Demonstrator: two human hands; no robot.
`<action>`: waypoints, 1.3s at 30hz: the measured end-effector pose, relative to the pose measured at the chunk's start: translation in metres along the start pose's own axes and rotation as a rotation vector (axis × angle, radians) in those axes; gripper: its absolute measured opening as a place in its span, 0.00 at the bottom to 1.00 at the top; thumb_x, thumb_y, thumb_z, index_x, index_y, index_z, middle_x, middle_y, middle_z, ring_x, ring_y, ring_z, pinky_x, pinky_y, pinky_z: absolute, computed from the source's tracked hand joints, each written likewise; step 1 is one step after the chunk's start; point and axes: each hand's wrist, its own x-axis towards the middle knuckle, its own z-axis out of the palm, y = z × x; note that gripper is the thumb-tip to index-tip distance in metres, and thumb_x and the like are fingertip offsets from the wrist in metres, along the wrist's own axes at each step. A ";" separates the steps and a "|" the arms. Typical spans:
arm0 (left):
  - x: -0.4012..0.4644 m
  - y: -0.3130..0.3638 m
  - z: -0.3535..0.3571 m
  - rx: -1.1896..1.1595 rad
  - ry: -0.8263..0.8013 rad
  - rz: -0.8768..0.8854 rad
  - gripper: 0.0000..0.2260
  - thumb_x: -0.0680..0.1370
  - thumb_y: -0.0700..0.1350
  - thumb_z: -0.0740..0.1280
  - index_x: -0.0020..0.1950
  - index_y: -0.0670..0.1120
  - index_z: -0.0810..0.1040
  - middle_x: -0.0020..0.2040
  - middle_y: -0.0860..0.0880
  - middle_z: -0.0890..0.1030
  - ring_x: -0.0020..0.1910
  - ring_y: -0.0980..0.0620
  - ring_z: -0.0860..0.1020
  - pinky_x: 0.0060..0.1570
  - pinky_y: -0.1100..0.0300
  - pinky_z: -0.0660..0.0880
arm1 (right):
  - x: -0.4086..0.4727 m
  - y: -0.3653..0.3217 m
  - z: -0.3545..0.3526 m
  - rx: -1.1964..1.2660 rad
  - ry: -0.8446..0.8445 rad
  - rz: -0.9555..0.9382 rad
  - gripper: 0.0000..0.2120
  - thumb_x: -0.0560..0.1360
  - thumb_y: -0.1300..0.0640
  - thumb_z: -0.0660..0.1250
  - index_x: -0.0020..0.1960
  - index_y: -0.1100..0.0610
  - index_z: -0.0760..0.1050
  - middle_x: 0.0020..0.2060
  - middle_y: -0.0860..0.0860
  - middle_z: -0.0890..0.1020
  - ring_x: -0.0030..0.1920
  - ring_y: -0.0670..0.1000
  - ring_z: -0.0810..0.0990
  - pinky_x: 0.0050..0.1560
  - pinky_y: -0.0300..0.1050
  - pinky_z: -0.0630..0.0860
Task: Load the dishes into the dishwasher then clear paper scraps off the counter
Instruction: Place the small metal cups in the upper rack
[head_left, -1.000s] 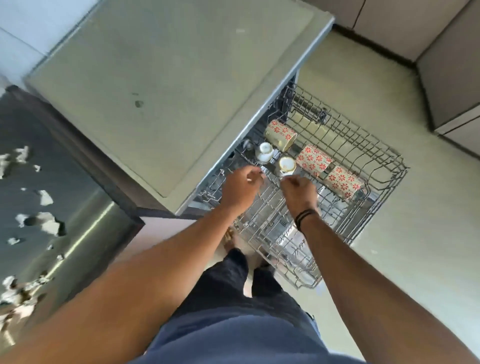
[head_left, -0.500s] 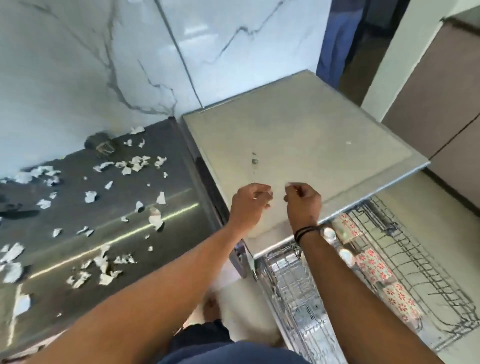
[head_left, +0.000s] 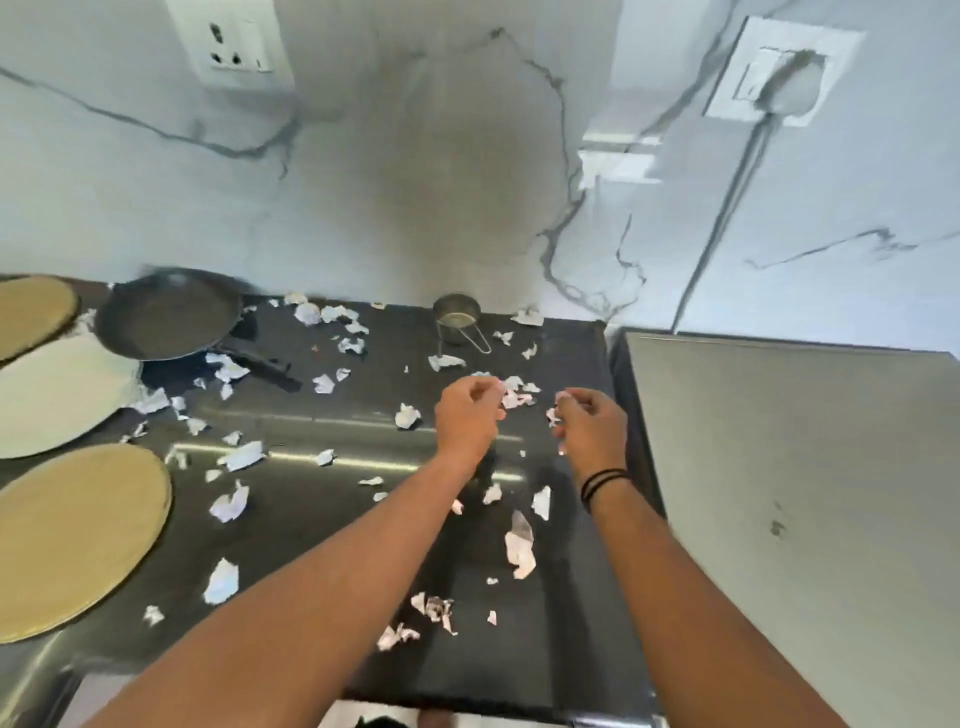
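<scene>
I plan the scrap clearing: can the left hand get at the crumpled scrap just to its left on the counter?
Probably yes. The left hand hovers beside the crumpled scrap, and only bare counter appears between them; nothing covers the scrap.

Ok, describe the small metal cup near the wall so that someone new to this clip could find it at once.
Start at the dark glossy counter under the marble-veined wall. Along its back edge, right of the black frying pan, stands a small round steel cup with a thin wire loop handle pointing forward. It is the only upright metal vessel among the white paper scraps.
</scene>
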 end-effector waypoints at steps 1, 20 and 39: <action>0.010 0.001 -0.008 -0.024 0.012 -0.015 0.02 0.79 0.46 0.69 0.48 0.51 0.82 0.42 0.50 0.85 0.37 0.54 0.84 0.42 0.53 0.81 | 0.006 -0.005 0.016 0.009 -0.017 0.019 0.03 0.76 0.58 0.69 0.49 0.57 0.79 0.39 0.56 0.83 0.27 0.47 0.77 0.27 0.41 0.74; 0.117 -0.018 -0.045 -0.230 0.114 -0.269 0.20 0.80 0.45 0.70 0.71 0.44 0.75 0.53 0.48 0.83 0.43 0.52 0.82 0.46 0.55 0.83 | 0.092 -0.016 0.156 0.082 -0.118 0.392 0.08 0.81 0.58 0.63 0.45 0.61 0.74 0.38 0.58 0.83 0.32 0.54 0.83 0.29 0.43 0.77; 0.121 0.020 -0.046 -0.421 0.046 -0.220 0.15 0.83 0.57 0.63 0.64 0.51 0.77 0.58 0.44 0.82 0.49 0.46 0.83 0.45 0.52 0.83 | 0.066 -0.039 0.083 0.353 -0.294 0.274 0.10 0.82 0.66 0.58 0.54 0.64 0.78 0.29 0.51 0.71 0.23 0.46 0.68 0.21 0.36 0.64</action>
